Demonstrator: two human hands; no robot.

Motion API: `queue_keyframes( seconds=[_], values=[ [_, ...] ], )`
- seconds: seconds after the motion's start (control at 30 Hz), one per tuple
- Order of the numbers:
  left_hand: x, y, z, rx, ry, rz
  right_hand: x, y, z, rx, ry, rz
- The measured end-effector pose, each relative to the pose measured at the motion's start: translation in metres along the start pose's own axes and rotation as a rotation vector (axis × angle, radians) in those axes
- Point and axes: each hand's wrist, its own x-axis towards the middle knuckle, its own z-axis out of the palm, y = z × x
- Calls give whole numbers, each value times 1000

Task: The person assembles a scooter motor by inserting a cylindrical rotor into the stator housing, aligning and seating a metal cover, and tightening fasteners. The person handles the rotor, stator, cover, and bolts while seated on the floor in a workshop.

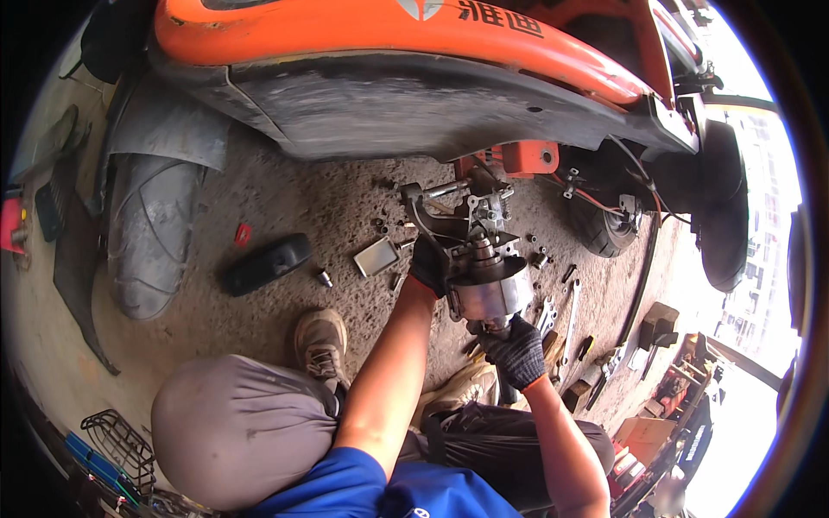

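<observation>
Blue shirt cloth [432,496] fills the lower edge, with a bent left knee [224,432] in grey trousers bulging up beside it. Two forearms reach forward from the shirt, both ending in dark knitted gloves with orange cuffs. Between the hands is a silver metal motor [492,298], shaped like a short drum, held up in front of the person. Its far end carries a shaft, bolts and a bracket-like arm [440,226]. The left hand [427,266] is clamped on the motor's left side, its fingers partly hidden behind the metal. The right hand [518,352] is closed around the near end of the motor, though its fingertips are hard to make out.

On the rough floor [259,194] around them lie a flat rectangular piece [376,257], just left of the left hand, and a small metal socket [325,278]. Farther left are a long black cover [268,263] and a small red piece [243,234]. Right of the motor lie some spanners [572,319] and small bolts [541,259]. One shoe [321,345] stands left of the left forearm; another [458,384] shows between the forearms. Beyond the hands is an orange scooter [371,34] with a scuffed grey lower panel [389,108]; one wheel [151,237] stands at the left, another [609,233] at the right.
</observation>
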Motion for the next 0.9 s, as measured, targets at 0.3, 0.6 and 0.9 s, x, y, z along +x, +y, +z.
queue_keyframes(
  seconds=[0.3,0.6,0.9],
  values=[
    [4,13,27,-709,-4,-325,-6,-9,1,-44,120,-11],
    [1,11,36,-822,56,-302,-18,-2,8,-259,347,-49],
    [3,35,49,-758,10,-367,-30,52,-14,228,51,8]
  ],
)
